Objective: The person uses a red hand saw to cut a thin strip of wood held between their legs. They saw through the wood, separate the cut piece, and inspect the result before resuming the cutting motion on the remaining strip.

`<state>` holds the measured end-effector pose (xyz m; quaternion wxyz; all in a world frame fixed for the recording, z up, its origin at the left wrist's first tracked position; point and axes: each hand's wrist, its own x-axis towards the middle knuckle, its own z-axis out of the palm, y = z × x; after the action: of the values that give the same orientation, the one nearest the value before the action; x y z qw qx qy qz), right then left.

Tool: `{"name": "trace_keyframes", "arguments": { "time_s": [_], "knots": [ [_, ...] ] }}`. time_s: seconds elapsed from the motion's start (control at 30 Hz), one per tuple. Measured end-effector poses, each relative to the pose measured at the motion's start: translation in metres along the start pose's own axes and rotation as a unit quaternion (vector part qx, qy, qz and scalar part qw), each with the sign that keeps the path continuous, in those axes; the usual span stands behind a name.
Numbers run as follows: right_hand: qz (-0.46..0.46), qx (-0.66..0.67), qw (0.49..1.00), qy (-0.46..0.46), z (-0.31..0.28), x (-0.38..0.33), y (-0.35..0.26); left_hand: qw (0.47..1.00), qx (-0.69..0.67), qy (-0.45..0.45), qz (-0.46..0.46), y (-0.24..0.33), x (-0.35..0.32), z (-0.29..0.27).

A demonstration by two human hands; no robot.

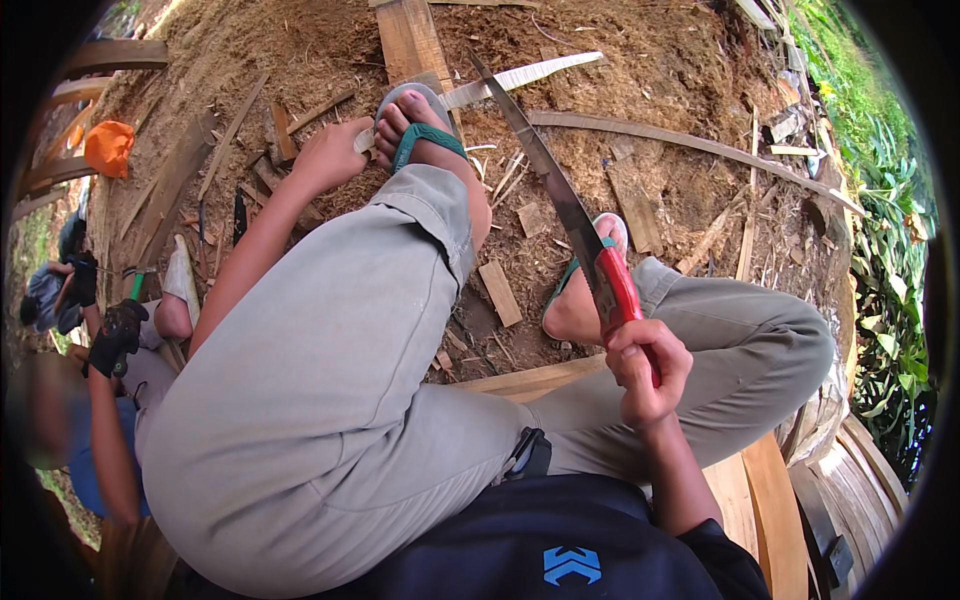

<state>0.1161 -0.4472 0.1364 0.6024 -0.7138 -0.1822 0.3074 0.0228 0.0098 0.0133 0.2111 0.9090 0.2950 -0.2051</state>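
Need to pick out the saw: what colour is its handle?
Red handle, gripped by the right hand; head view.

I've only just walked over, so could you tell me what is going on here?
A person sits on wooden planks above sawdust-covered ground. Their right hand grips the red handle of a long saw blade that points away from them. Their left hand reaches down beside the left foot in a green sandal, touching a pale wood strip lying under that foot. Wood offcuts lie scattered about. At the left, another person wearing dark gloves is at work.
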Motion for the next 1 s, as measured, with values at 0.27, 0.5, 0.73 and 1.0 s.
{"name": "trace_keyframes", "arguments": {
  "time_s": [0.27,0.5,0.73,1.0],
  "knots": [
    [-0.02,-0.017,1.0,-0.007,-0.004,0.004,0.003,0.983,0.009,0.165,0.081,-0.002,-0.009,0.007],
    [-0.019,-0.007,1.0,-0.006,0.0,0.004,0.0,0.991,0.026,0.123,0.041,-0.001,-0.015,0.01],
    [-0.048,-0.026,0.998,-0.013,0.001,0.009,0.002,0.994,0.033,0.098,0.022,-0.003,-0.012,0.019],
    [-0.082,-0.045,0.996,-0.011,0.01,0.012,0.01,0.999,-0.022,0.043,0.024,0.012,-0.013,0.008]
  ]
}}
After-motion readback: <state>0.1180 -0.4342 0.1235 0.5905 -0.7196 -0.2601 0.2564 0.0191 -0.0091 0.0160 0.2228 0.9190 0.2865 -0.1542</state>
